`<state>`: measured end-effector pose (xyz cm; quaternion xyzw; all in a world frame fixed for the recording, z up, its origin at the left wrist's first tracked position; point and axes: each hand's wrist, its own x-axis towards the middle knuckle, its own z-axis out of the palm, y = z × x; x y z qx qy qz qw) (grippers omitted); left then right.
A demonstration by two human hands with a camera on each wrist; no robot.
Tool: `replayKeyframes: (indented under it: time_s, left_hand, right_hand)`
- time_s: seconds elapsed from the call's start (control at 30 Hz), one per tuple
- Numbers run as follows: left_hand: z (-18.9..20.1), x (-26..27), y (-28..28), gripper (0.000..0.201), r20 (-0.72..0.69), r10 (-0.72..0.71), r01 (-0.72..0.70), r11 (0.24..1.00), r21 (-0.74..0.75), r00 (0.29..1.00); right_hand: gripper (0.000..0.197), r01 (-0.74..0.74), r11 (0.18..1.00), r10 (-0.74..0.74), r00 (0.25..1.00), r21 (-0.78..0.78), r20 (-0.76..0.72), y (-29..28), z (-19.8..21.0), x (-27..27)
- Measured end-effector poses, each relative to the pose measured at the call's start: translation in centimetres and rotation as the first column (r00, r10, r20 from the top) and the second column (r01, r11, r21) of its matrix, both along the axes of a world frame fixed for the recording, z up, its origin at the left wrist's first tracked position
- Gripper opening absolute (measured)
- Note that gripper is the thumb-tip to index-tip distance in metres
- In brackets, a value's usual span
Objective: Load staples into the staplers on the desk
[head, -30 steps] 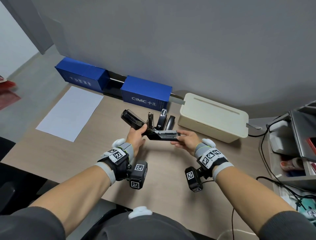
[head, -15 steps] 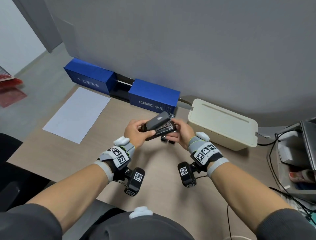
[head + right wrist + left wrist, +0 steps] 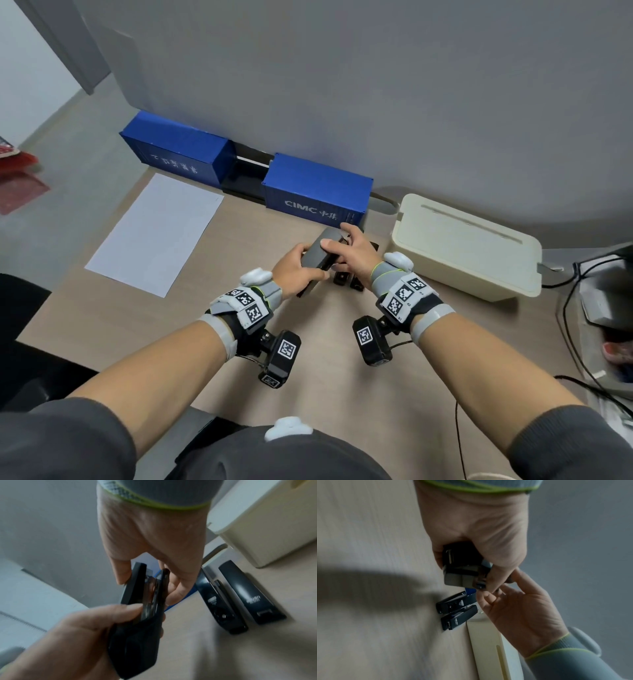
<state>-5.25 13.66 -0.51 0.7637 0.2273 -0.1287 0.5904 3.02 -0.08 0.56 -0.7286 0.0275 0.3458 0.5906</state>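
Your head camera looks down over the desk; both wrist cameras sit close above it, sharing the held stapler

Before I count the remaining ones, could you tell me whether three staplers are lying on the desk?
No, only two staplers lie on the desk.

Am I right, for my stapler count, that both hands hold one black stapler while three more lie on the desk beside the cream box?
Not quite: two staplers lie on the desk beside the cream box, not three; the right wrist view shows them. The rest stands: left hand and right hand both hold one black stapler.
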Motion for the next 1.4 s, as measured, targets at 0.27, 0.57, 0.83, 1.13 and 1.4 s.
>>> replayKeyframes:
  time_s: [0.27,0.57,0.83,1.13,1.4]
  left_hand:
    - [-3.3,4.2,-0.6,0.052,-0.147,0.199,-0.209,0.976,-0.059,0.969]
    - [-9.5,6.7,-2.2,0.08,-0.257,0.182,-0.125,0.967,0.223,0.949]
    - [-9.0,7.7,-1.9,0.059,-0.341,0.087,0.042,0.934,0.354,0.936]
    - [-10.9,7.9,-1.0,0.099,-0.387,0.078,0.046,0.953,0.301,0.919]
    - [-4.4,6.6,-0.9,0.085,-0.346,0.119,0.013,0.935,0.355,0.931]
  right_hand:
    - [0.022,0.175,0.948,-0.168,0.985,-0.265,0.048,-3.4,-1.9,2.3]
    - [0.038,0.107,0.833,-0.135,0.991,-0.542,-0.013,-7.7,-9.5,1.8]
    - [0.066,-0.018,0.803,0.051,0.998,-0.596,0.039,-6.5,-9.7,2.7]
    - [0.069,-0.031,0.792,0.028,1.0,-0.609,-0.014,-6.5,-9.7,2.6]
    - [0.068,0.018,0.829,-0.018,1.0,-0.559,0.005,-7.8,-9.0,1.8]
